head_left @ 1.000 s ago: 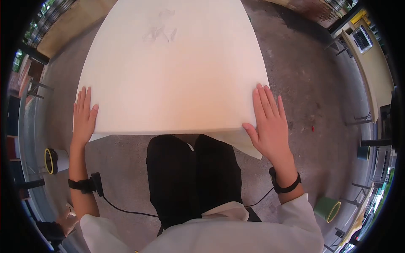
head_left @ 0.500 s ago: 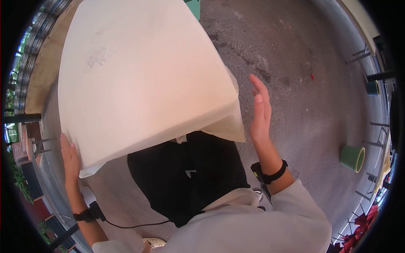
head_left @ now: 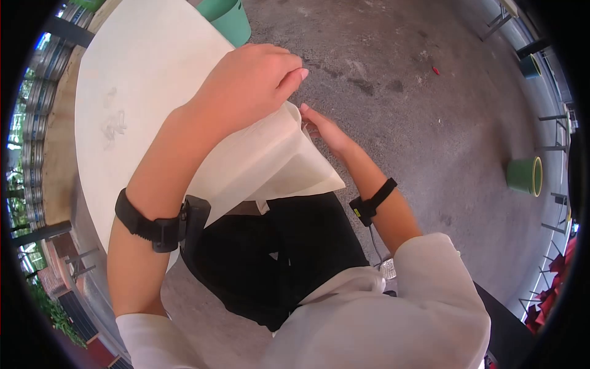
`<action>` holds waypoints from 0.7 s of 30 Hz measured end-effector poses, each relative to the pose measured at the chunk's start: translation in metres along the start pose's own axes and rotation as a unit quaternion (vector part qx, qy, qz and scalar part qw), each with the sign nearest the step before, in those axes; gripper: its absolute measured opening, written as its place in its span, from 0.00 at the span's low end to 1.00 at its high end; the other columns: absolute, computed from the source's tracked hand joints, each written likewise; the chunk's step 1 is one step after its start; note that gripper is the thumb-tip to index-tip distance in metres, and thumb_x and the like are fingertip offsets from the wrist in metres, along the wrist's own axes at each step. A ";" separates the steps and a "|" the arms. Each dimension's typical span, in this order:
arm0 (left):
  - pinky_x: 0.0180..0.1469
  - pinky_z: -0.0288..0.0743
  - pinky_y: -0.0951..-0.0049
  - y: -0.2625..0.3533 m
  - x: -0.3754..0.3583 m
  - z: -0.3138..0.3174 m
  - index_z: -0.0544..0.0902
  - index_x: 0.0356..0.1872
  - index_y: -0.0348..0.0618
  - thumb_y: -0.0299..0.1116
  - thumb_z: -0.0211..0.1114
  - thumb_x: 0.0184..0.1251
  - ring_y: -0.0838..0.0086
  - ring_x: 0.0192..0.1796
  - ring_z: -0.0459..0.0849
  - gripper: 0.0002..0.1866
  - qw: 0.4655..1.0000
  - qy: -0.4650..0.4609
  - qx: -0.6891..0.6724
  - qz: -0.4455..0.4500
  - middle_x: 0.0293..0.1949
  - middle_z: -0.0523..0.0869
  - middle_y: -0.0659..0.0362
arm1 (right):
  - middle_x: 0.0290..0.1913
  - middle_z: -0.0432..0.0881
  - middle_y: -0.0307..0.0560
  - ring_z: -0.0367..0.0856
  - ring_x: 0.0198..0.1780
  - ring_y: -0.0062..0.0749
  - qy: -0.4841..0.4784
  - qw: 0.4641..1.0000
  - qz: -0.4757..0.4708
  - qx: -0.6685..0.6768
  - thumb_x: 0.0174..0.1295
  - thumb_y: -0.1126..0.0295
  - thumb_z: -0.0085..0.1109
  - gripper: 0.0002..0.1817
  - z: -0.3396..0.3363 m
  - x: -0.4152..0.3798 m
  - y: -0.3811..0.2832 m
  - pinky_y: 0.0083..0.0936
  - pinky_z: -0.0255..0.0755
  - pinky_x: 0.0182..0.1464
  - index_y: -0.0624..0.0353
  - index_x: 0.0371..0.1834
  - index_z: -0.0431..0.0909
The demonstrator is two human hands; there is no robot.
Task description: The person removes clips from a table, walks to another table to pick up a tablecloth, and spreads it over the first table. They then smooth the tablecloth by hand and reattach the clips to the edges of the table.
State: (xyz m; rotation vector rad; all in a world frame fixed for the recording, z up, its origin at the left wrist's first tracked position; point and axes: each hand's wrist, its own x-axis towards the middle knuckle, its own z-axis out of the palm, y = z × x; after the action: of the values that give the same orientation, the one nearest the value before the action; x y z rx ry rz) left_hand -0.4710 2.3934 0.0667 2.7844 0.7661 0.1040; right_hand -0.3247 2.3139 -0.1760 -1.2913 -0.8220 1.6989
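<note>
A white cloth (head_left: pixel 147 67) covers the table and hangs in loose folds at its near right corner. My left hand (head_left: pixel 255 83) reaches across the tabletop to the right edge, its fingers curled and its thumb drawn in close. What it may hold is hidden. Just below it, at the side of the cloth's corner, my right hand (head_left: pixel 327 132) has its thumb and curled fingers on the cloth's edge. Both wrists wear black straps with small devices.
A teal bin (head_left: pixel 230 21) stands beyond the table's right edge. Farther right on the grey floor (head_left: pixel 418 135) are a green bucket (head_left: pixel 522 176), a small red object (head_left: pixel 436 71) and metal-legged tables. Metal kegs (head_left: pixel 38 117) line the left side.
My left hand has left the table's left edge and crossed to the right side. My right hand has moved in to the cloth, its fingers now curled. The view has shifted.
</note>
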 end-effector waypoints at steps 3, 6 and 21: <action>0.47 0.75 0.56 -0.013 0.007 0.022 0.82 0.34 0.38 0.34 0.55 0.71 0.53 0.41 0.81 0.12 0.996 -0.005 0.038 0.075 0.35 0.85 0.51 | 0.55 0.79 0.52 0.74 0.55 0.33 -0.007 0.996 0.049 0.077 0.71 0.42 0.46 0.33 0.002 -0.001 0.004 0.29 0.62 0.62 0.61 0.61 0.75; 0.47 0.75 0.57 -0.019 0.003 0.033 0.83 0.33 0.41 0.36 0.52 0.72 0.54 0.42 0.82 0.14 0.998 -0.025 0.037 0.036 0.35 0.86 0.52 | 0.46 0.82 0.48 0.75 0.49 0.31 0.002 0.997 -0.043 0.057 0.70 0.39 0.45 0.34 0.004 -0.005 -0.002 0.27 0.64 0.58 0.63 0.53 0.80; 0.46 0.73 0.59 -0.026 0.003 0.043 0.82 0.34 0.45 0.37 0.51 0.71 0.61 0.39 0.83 0.13 0.996 0.035 0.021 0.081 0.33 0.84 0.59 | 0.50 0.82 0.48 0.78 0.55 0.27 -0.124 0.983 -0.116 -0.072 0.67 0.56 0.55 0.24 0.023 -0.043 -0.082 0.30 0.70 0.57 0.64 0.58 0.77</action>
State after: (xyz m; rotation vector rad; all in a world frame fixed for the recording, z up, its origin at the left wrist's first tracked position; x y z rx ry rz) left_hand -0.4756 2.4065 0.0186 2.8939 0.5619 0.2182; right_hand -0.3236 2.3115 -0.0810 -1.0410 -1.2127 1.6536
